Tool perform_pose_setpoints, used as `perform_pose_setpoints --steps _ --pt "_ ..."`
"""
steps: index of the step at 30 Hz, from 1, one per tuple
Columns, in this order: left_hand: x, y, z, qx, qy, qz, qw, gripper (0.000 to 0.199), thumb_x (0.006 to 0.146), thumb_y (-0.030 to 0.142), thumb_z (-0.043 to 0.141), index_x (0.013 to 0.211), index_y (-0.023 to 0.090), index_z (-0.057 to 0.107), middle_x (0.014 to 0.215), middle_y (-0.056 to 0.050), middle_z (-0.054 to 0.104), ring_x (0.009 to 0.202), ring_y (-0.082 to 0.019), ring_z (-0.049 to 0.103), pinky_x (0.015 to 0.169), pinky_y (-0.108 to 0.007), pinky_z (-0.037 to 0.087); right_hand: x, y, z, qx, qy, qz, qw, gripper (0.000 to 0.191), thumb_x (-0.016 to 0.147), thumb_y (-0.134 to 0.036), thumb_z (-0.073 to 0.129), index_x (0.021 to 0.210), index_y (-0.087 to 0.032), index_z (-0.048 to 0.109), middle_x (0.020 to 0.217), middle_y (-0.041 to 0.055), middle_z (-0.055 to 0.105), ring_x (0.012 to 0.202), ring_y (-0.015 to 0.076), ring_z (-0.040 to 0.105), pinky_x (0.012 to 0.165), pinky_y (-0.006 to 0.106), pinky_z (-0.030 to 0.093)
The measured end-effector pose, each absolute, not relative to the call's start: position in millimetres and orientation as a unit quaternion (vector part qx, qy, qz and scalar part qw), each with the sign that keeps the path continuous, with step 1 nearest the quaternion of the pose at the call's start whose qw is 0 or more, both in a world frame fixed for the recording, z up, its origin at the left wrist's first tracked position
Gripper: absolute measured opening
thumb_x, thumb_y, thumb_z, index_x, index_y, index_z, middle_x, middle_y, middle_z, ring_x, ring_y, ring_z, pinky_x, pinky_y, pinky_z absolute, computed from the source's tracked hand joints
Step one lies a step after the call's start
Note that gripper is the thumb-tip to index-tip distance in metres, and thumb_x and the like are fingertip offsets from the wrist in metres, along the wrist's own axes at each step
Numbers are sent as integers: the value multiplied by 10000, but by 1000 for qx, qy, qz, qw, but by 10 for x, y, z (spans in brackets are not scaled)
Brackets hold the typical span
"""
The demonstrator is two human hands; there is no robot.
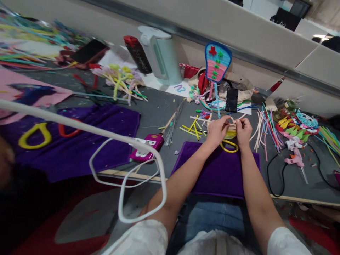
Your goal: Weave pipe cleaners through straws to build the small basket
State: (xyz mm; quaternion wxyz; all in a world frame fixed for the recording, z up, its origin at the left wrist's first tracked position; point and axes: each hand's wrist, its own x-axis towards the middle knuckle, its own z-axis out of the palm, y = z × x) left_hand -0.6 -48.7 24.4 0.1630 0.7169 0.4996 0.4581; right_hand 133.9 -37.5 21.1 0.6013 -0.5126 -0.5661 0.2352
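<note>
Yellow rows (231, 134) seem to fill just the far part of your loop (229, 151), leaving its near part open, while your left hand (218, 130) and right hand (243, 131) pinch a pale strip (232, 121).

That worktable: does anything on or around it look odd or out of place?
Yes: a white cable loops across the left of the view, blocking part of the purple cloth there. It looks odd because it seems to hang before the camera. Nothing looks clearly spilled or broken.
</note>
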Motion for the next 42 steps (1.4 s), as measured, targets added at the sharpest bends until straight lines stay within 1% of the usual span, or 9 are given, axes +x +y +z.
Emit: perform_pose_setpoints --steps 5,13,18,24,27,32,34,37,42 --pt "-10 -491 255 723 494 454 163 350 853 134 587 1193 216 602 947 -30 752 897 -221 684 811 -345 447 1338 -299 134 -487 -501 343 629 298 784 -484 600 788 -194 535 693 -20 586 605 121 514 600 249 444" --pt "-7 -505 251 734 484 448 161 352 855 142 570 1197 219 602 939 -28 742 887 -206 677 832 -333 449 1382 -309 137 -501 -548 283 607 287 802 -479 595 785 -200 532 680 -28 569 605 116 500 605 244 431" --pt "3 -506 236 727 487 451 175 346 862 162 570 1202 219 595 934 -32 744 883 -208 678 843 -342 455 1394 -283 133 -487 -515 364 604 314 772 -505 618 799 -205 530 652 -39 565 580 112 490 571 237 428" --pt "-1 -499 232 712 498 462 181 321 848 138 578 1156 219 613 926 -25 748 870 -214 682 825 -343 459 1425 -328 262 -451 -533 413 585 330 686 -429 729 860 -179 603 679 -41 602 598 98 523 609 234 442" --pt "0 -505 230 720 489 460 177 303 862 162 580 1159 215 610 929 -26 747 875 -210 682 823 -341 455 1425 -337 268 -443 -502 441 598 377 667 -412 742 920 -182 586 666 -47 621 576 98 540 599 238 451" --pt "5 -515 232 723 492 451 175 312 868 170 575 1175 216 608 932 -31 745 877 -208 681 832 -342 456 1431 -305 227 -451 -461 459 611 453 617 -421 776 940 -191 557 660 -41 653 582 119 584 596 250 467" --pt "6 -514 234 716 498 456 177 312 867 175 576 1174 214 612 929 -34 746 874 -212 680 830 -343 460 1445 -292 221 -461 -476 452 597 417 639 -436 761 920 -185 582 652 -40 649 585 119 583 600 250 465" --pt "2 -513 239 712 497 461 181 316 857 173 579 1167 214 621 923 -31 745 867 -212 677 832 -342 466 1471 -294 233 -465 -504 443 578 319 673 -439 737 808 -169 636 640 -40 627 572 102 547 588 239 454" --pt "-17 -540 289 721 468 481 171 316 852 158 559 1158 197 629 986 -43 722 932 -198 656 887 -335 463 1491 -369 316 -426 -504 495 565 266 697 -419 747 748 -176 652 627 -48 603 544 88 515 554 230 458"
